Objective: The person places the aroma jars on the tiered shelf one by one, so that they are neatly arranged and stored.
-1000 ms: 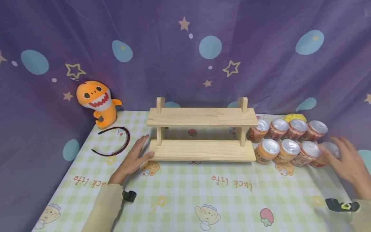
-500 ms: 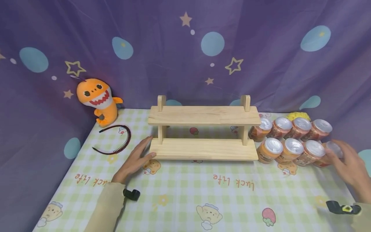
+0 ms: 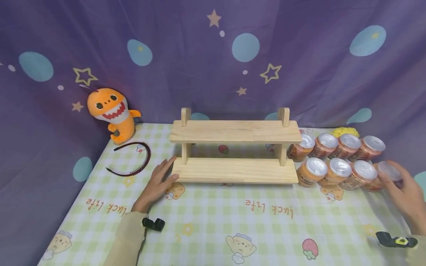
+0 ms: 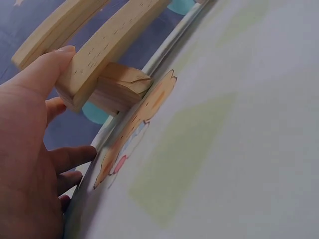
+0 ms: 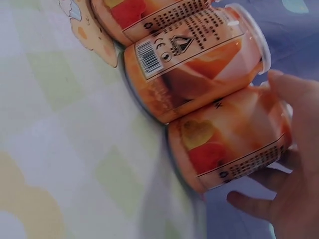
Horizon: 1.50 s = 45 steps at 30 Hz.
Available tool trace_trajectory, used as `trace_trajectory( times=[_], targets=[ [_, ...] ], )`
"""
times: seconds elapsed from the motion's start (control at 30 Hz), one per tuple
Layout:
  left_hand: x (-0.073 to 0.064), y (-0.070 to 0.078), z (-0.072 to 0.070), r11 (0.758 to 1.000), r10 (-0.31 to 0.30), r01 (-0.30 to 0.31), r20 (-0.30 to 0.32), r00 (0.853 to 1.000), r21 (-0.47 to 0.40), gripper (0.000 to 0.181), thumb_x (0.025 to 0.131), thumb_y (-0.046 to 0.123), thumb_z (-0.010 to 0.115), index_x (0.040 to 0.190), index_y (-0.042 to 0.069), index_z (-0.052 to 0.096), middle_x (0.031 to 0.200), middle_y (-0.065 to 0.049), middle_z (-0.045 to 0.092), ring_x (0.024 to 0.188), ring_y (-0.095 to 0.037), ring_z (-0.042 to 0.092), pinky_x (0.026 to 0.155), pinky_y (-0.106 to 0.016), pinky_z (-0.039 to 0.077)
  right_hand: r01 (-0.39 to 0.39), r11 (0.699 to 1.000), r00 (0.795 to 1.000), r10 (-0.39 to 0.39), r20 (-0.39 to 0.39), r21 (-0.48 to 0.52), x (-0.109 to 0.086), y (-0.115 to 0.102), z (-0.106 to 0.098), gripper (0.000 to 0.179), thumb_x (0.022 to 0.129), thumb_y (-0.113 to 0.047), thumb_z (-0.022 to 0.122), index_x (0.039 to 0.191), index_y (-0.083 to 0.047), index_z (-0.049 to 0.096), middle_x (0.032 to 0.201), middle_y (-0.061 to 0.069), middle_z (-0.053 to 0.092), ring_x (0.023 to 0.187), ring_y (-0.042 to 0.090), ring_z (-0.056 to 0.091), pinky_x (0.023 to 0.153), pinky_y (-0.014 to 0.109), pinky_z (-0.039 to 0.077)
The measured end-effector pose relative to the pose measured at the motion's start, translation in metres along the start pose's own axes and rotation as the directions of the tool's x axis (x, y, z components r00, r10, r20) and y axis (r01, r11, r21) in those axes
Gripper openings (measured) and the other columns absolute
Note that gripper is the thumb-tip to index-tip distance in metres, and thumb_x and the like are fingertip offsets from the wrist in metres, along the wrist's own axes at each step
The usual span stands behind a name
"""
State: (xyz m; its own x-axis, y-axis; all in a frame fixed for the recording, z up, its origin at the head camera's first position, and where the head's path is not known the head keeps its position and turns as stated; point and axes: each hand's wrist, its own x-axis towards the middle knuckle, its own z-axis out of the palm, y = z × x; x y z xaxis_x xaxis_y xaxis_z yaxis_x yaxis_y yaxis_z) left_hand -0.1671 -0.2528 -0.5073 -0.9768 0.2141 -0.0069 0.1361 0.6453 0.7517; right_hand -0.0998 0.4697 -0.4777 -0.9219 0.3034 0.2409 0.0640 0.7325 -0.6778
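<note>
My left hand (image 3: 159, 184) lies at the left end of a two-tier wooden shelf (image 3: 236, 170). In the left wrist view its thumb (image 4: 62, 55) touches the end of the lower board, and the other fingers spread loosely beside it. On the right, my right hand (image 3: 404, 190) holds the outermost can (image 5: 234, 137) of the front row, thumb by the lid and fingers round its far side. This can has an orange fruit label and stands beside another can (image 5: 199, 59). Part of it is hidden by the hand in the head view.
Several more cans with silver lids (image 3: 340, 168) stand in two rows right of the shelf. A yellow item (image 3: 346, 132) sits behind them. An orange shark plush (image 3: 113, 111) and a dark headband (image 3: 146, 159) are at the left. A purple curtain (image 3: 199, 66) hangs behind the table.
My right hand has closed in around the outermost front can. The left hand stays at the shelf's end. The head view has shifted slightly.
</note>
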Motion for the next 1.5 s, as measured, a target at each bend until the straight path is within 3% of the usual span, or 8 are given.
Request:
trace_trajectory(
  times=[0.07, 0.2, 0.5, 0.77, 0.93, 1.17, 1.37, 1.5],
  targets=[
    [-0.001, 0.0, 0.0, 1.0, -0.011, 0.011, -0.008, 1.0, 0.005, 0.066, 0.102, 0.039, 0.055, 0.16, 0.031, 0.026, 0.168, -0.01, 0.024, 0.156, -0.044, 0.011, 0.124, -0.067, 0.002, -0.04, 0.998, 0.999, 0.041, -0.02, 0.043, -0.002, 0.001, 0.002, 0.056, 0.099, -0.026, 0.062, 0.151, -0.033, 0.044, 0.112, -0.047, 0.039, 0.084, -0.033, 0.034, 0.068, -0.006, 0.029],
    [-0.002, 0.001, 0.0, 1.0, -0.022, 0.022, -0.018, 1.0, 0.018, 0.066, 0.101, 0.04, 0.056, 0.16, 0.03, 0.027, 0.168, -0.009, 0.025, 0.156, -0.043, 0.012, 0.125, -0.064, 0.002, -0.044, 0.994, 0.998, 0.048, -0.047, 0.096, -0.002, 0.001, 0.004, 0.054, 0.099, -0.023, 0.063, 0.149, -0.036, 0.046, 0.109, -0.045, 0.043, 0.084, -0.033, 0.038, 0.069, -0.006, 0.031],
    [-0.004, 0.001, 0.001, 1.0, -0.025, 0.025, -0.017, 1.0, 0.005, 0.066, 0.101, 0.039, 0.056, 0.159, 0.032, 0.027, 0.168, -0.01, 0.025, 0.156, -0.043, 0.012, 0.124, -0.067, 0.003, -0.138, 0.975, 0.987, 0.151, -0.059, 0.176, -0.005, 0.002, 0.006, 0.064, 0.098, -0.019, 0.063, 0.156, -0.026, 0.036, 0.092, -0.037, 0.044, 0.074, -0.022, 0.044, 0.062, -0.003, 0.034],
    [-0.005, 0.003, 0.002, 1.0, 0.009, -0.009, -0.015, 1.0, -0.021, 0.065, 0.101, 0.035, 0.057, 0.159, 0.028, 0.028, 0.167, -0.012, 0.026, 0.156, -0.044, 0.013, 0.125, -0.066, 0.001, -0.106, 0.938, 0.988, 0.138, -0.076, 0.329, -0.003, 0.007, 0.01, 0.064, 0.096, -0.003, 0.063, 0.153, -0.018, 0.039, 0.098, -0.037, 0.054, 0.083, -0.023, 0.053, 0.071, -0.005, 0.041],
    [-0.004, 0.003, 0.002, 1.0, 0.019, -0.02, -0.025, 1.0, -0.02, 0.065, 0.101, 0.035, 0.058, 0.159, 0.028, 0.029, 0.167, -0.012, 0.028, 0.155, -0.044, 0.014, 0.125, -0.065, 0.002, -0.097, 0.93, 0.987, 0.135, -0.085, 0.354, -0.003, 0.01, 0.011, 0.062, 0.095, -0.002, 0.064, 0.151, -0.019, 0.042, 0.098, -0.039, 0.055, 0.085, -0.024, 0.053, 0.072, -0.006, 0.041],
    [-0.002, 0.004, 0.006, 1.0, 0.0, 0.0, -0.014, 1.0, -0.016, 0.066, 0.1, 0.037, 0.058, 0.159, 0.028, 0.029, 0.167, -0.01, 0.028, 0.156, -0.043, 0.014, 0.126, -0.064, 0.001, -0.06, 0.794, 0.981, 0.16, -0.113, 0.605, -0.001, 0.016, 0.013, 0.049, 0.089, 0.01, 0.066, 0.117, -0.03, 0.062, 0.097, -0.026, 0.067, 0.084, -0.017, 0.062, 0.071, -0.003, 0.046],
    [-0.002, 0.005, 0.007, 1.0, -0.004, 0.004, -0.014, 1.0, -0.013, 0.066, 0.1, 0.038, 0.057, 0.159, 0.03, 0.028, 0.167, -0.009, 0.028, 0.156, -0.043, 0.014, 0.126, -0.064, 0.002, -0.147, 0.841, 0.95, 0.267, -0.163, 0.521, -0.001, 0.012, 0.007, 0.047, 0.09, 0.006, 0.068, 0.113, -0.034, 0.06, 0.095, -0.029, 0.063, 0.086, -0.017, 0.059, 0.072, -0.005, 0.045],
    [-0.002, 0.004, 0.007, 1.0, 0.005, -0.005, -0.016, 1.0, -0.009, 0.066, 0.101, 0.038, 0.057, 0.159, 0.03, 0.029, 0.167, -0.009, 0.029, 0.156, -0.043, 0.015, 0.126, -0.064, 0.002, -0.099, 0.83, 0.933, 0.269, -0.238, 0.549, 0.005, 0.008, 0.004, 0.042, 0.089, 0.009, 0.067, 0.109, -0.029, 0.064, 0.092, -0.025, 0.066, 0.08, -0.014, 0.061, 0.067, -0.003, 0.046]
  ],
)
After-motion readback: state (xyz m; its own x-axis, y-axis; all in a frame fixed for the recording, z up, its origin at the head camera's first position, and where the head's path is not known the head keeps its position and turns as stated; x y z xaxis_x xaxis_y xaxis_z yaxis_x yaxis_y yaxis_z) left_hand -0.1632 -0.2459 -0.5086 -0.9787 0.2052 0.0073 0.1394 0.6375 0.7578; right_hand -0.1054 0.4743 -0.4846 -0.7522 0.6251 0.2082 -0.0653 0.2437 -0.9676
